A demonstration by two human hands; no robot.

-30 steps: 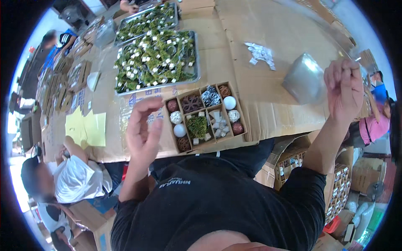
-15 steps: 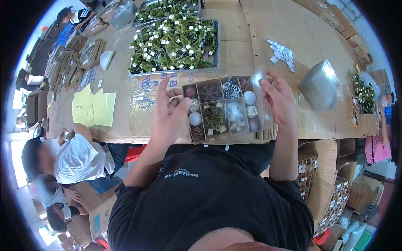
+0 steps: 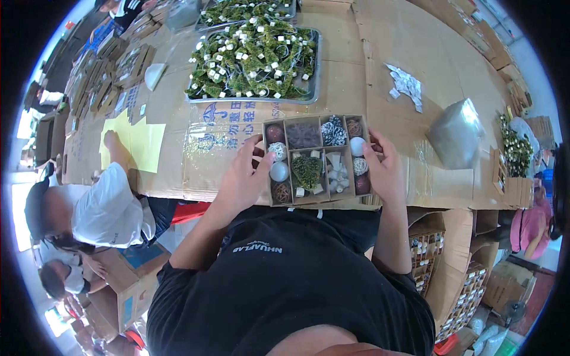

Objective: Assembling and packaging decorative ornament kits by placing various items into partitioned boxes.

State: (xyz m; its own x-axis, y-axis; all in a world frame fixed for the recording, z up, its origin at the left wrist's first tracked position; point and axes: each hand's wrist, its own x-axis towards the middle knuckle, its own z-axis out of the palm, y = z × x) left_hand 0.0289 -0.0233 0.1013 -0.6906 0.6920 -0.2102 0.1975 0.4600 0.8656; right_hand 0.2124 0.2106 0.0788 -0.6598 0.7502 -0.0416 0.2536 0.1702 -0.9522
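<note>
A brown cardboard tray (image 3: 323, 196) with several compartments lies at the near table edge, holding white, red and woven balls, a green moss piece and white bits. My left hand (image 3: 242, 178) grips its left side, fingers curled over the rim. My right hand (image 3: 384, 169) holds its right side, thumb near a white ball (image 3: 357, 146).
A metal tray (image 3: 313, 77) of green sprigs with white cubes sits behind. A clear plastic bag (image 3: 452, 133) and white packets (image 3: 407, 86) lie right. Yellow paper (image 3: 139, 139) lies left, near a person in white (image 3: 101, 207). Cardboard boxes (image 3: 463, 261) stand below right.
My right hand came down from high on the right to the tray's right side. My left hand closed onto its left rim. The view shifted closer over the tray.
</note>
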